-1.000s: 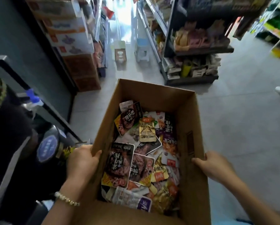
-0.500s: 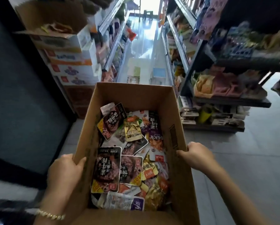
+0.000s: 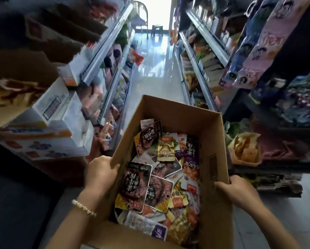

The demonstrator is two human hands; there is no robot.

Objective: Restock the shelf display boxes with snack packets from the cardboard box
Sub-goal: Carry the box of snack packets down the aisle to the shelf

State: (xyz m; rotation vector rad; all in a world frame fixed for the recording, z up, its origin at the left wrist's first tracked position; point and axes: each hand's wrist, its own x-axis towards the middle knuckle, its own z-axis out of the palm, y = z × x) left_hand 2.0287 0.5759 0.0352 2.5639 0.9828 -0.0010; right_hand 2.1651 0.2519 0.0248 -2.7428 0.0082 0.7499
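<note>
An open brown cardboard box [image 3: 212, 133] is held up in front of me, filled with several snack packets [image 3: 161, 178] in dark brown, gold, orange and purple. My left hand [image 3: 100, 174], with a bead bracelet on the wrist, grips the box's left wall, thumb hooked over the rim. My right hand [image 3: 237, 191] grips the right wall near its top edge. Display boxes [image 3: 48, 112] in white and orange stand stacked on the left shelving, one open with packets inside.
A narrow aisle with a shiny floor [image 3: 156, 72] runs ahead between stocked shelves on the left [image 3: 105, 56] and the right [image 3: 202, 56]. Hanging goods [image 3: 258, 42] and loose bags [image 3: 245, 148] crowd the right end shelf. A stool [image 3: 156, 29] stands far down the aisle.
The box, held by both hands, has risen and moved toward the aisle. My view has tilted up, so the shelves now loom on both sides.
</note>
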